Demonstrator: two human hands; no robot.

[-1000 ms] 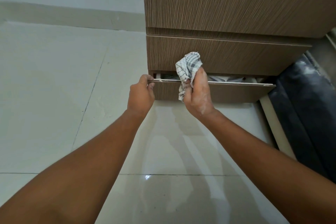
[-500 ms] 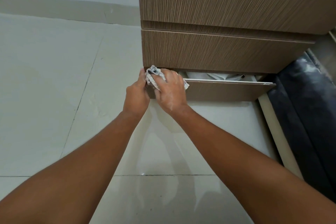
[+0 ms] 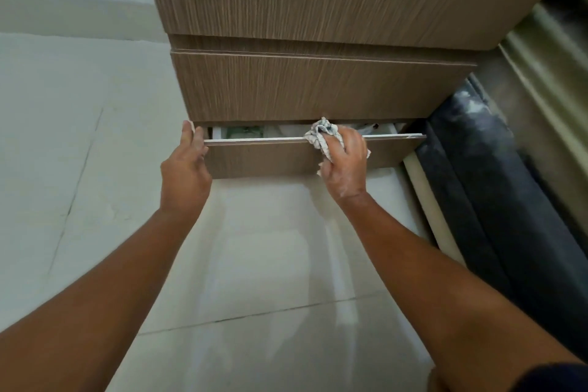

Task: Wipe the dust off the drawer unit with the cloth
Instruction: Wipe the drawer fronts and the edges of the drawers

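Observation:
A brown wood-grain drawer unit (image 3: 305, 86) stands on the floor ahead of me. Its bottom drawer (image 3: 264, 159) is pulled partly out, showing a white top edge and pale contents inside. My left hand (image 3: 186, 169) grips the drawer front's left end, fingers hooked over the top edge. My right hand (image 3: 345, 162) holds a bunched white-and-grey checked cloth (image 3: 321, 135) and presses it on the drawer's top edge, right of the middle. Part of the cloth is hidden under my fingers.
Pale glossy floor tiles (image 3: 261, 264) stretch below the drawer and to the left. A dark padded item (image 3: 496, 200) lies on the floor right of the unit, next to a grey ribbed surface (image 3: 547, 79). A pale wall skirting (image 3: 79, 16) runs behind at the left.
My right hand has slid the cloth along the drawer's top edge from the left end toward the right. My left hand stays on the left end.

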